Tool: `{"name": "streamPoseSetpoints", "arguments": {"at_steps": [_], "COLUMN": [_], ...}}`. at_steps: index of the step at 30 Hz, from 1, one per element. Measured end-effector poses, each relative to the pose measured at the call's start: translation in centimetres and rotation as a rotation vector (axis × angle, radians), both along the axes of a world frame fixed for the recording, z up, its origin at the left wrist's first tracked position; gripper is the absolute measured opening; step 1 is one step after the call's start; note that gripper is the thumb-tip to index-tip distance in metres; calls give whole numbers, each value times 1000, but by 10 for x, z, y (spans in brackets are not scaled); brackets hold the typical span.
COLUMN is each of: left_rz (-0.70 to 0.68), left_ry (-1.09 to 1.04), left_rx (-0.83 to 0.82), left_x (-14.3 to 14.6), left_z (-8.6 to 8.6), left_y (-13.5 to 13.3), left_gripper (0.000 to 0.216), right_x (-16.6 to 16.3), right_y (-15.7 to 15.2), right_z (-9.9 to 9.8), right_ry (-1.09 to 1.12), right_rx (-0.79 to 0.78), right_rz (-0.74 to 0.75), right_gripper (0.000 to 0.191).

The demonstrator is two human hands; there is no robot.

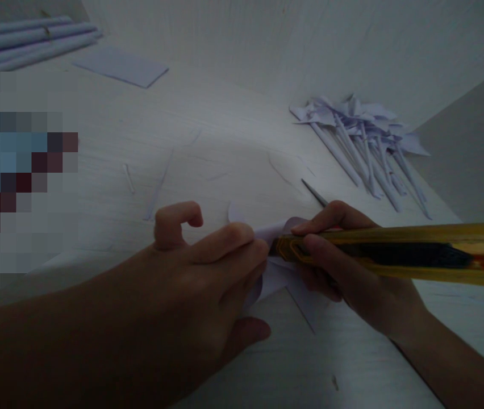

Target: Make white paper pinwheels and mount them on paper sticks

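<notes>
A utility knife with a yellow body is gripped in my right hand, between thumb and fingers. Its dark tip end points left, against a piece of white paper with curved, curling edges. My left hand is bent over that paper, fingers together at the knife's tip, with the thumb apart below and one finger curled up. The fingertips cover part of the paper. A slim pointed metal tip sticks out beyond my right hand; the rest of that tool is hidden.
Paper flowers on rolled stems lie bunched at the right, by the wall. Long paper rolls rest at the far left, near a flat paper sheet. Thin paper scraps are scattered on the white tabletop. A blurred-out patch covers the left edge.
</notes>
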State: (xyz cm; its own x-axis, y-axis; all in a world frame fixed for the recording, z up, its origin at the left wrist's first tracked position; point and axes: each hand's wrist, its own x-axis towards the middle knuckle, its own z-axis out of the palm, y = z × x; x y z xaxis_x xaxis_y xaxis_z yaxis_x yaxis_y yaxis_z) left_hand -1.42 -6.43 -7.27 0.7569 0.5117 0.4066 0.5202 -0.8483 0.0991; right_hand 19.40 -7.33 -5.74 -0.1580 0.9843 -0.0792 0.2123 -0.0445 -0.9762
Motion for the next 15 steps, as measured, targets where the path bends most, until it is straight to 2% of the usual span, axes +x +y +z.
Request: {"name": "streamPoseSetpoints", "arguments": {"at_steps": [7,15], "left_rz": [7,2], "left_ry": [-16,-45], "left_rx": [5,-10], "left_x": [3,3], "left_z": [3,4], "left_y": [0,0], "left_gripper": [25,27], "right_x": [0,1], "right_y": [-2,1], "right_z": [-3,-2], "right_ry": [-40,-3], "right_rx": [72,20], "right_rz": [-9,21], "right_gripper": [10,13]}}
